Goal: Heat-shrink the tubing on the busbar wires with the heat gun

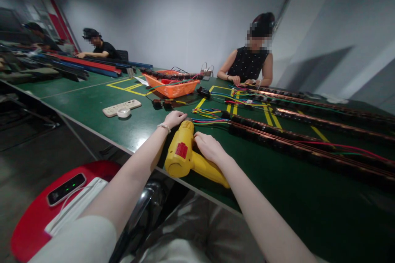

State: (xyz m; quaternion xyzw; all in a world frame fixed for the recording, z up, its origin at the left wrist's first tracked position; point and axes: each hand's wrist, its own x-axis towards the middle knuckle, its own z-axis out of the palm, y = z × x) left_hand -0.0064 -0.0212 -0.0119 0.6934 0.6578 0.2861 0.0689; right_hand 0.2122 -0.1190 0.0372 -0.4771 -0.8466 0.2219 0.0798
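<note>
Yellow heat gun point(182, 154) is lying on its side at the near edge of the green table point(101, 107). Its barrel is running straight away from the body, with the muzzle at the far end. Its handle is angling off from the barrel toward the person's right and back over the table edge. Right hand point(210, 147) is sitting on top of that handle where it meets the barrel, fingers curling down over it in a loose grasp. This is the nearer hand and the one on the tool. Left hand point(174, 119) is resting on the table just left of the muzzle, knuckles up and fingers tucked under. From this angle I cannot tell whether it is pinching anything or touching the gun. Just beyond the muzzle a fan of coloured wires point(210, 121) is lying, feeding right of the gun into long dark copper-edged bars point(308, 150). Well beyond the gun an orange basket point(173, 87) is standing. Far-left of the gun a white remote point(121, 108) is lying. A co-worker point(251, 63) is sitting across the table.
</note>
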